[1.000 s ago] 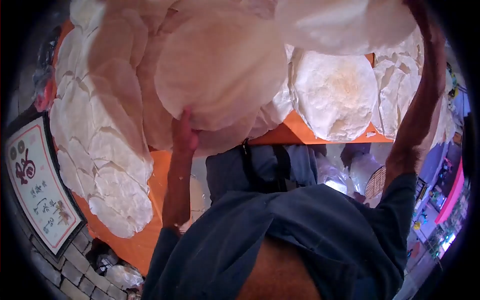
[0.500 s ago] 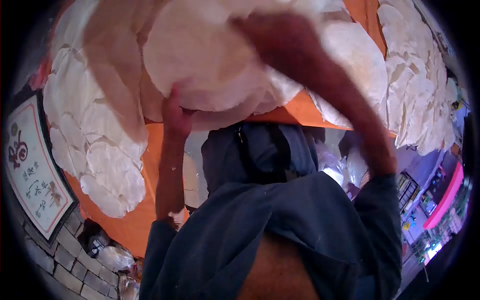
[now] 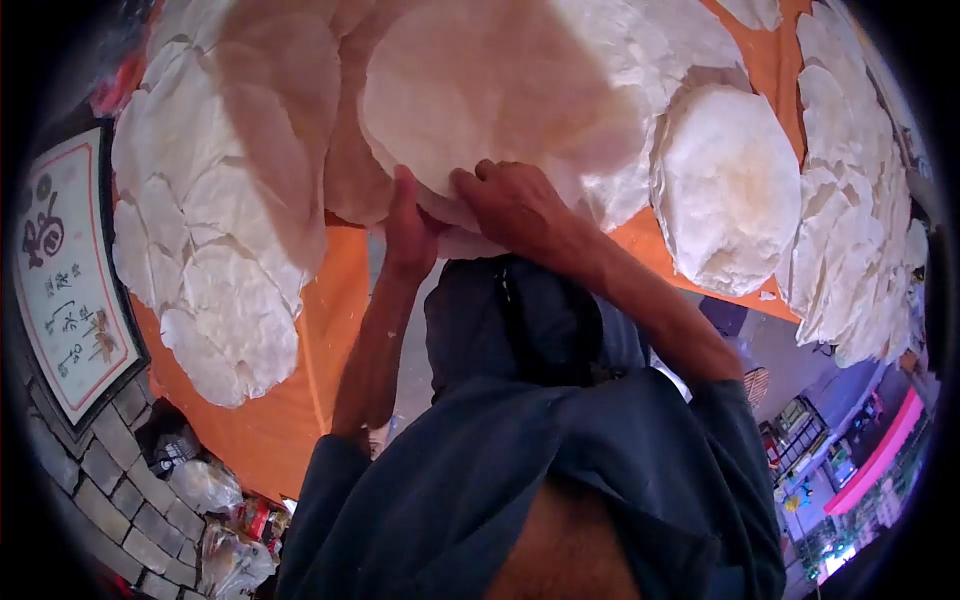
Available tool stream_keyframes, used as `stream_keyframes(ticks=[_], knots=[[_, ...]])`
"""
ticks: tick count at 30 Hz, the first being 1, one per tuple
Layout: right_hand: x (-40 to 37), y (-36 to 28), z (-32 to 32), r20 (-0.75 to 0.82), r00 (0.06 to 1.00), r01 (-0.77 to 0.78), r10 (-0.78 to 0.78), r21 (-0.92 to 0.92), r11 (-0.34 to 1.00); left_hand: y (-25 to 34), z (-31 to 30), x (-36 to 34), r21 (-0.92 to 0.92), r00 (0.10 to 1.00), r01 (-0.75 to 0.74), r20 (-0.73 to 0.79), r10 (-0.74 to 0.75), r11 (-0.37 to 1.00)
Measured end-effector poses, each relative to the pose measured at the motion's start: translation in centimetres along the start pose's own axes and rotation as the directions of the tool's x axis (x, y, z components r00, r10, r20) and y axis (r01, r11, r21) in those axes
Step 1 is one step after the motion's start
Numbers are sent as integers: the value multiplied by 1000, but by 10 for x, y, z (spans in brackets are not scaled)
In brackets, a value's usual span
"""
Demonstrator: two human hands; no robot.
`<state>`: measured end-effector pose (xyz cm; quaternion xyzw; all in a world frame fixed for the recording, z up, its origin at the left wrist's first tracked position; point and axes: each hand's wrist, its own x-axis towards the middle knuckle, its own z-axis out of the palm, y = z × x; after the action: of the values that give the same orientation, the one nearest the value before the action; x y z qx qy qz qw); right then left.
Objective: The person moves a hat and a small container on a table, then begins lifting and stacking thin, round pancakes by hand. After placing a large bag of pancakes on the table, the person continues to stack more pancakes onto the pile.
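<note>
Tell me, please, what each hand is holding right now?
Left hand: closed, grip on the edge of the stack of round rice-paper sheets.
Right hand: closed, grip on the same stack's edge.

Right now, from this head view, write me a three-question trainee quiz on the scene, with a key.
1. True or false: the left hand and the right hand both hold the stack of round white sheets.
2. The spread-out sheets lie on: A) an orange cloth; B) a green net; C) a steel tray.
3. Fill in: the framed sign lies on the person's ____ side.
Key: 1 true; 2 A; 3 left.
</note>
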<state>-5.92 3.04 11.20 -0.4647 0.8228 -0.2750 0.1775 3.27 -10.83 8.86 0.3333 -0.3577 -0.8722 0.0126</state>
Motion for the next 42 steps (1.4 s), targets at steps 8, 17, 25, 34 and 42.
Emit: stream_keyframes(ticks=[8,17,25,34,42], knots=[[10,-5,-28,-68,995,82,-68,223,971,-10,-24,12,703,952,-248,48,303,666],[53,-14,-117,-263,952,-97,154,216,972,25,69,-14,881,840,-461,398,369,101],[-33,-10,-236,-242,748,-94,618,883,459,73,40,11,183,954,-300,80,290,936],[-112,119,-75,-86,614,-233,785,930,284,8,-7,65,525,997,-40,-32,67,850],[-198,78,-199,-365,552,-195,750,818,542,17,117,36,472,968,-226,206,143,852]])
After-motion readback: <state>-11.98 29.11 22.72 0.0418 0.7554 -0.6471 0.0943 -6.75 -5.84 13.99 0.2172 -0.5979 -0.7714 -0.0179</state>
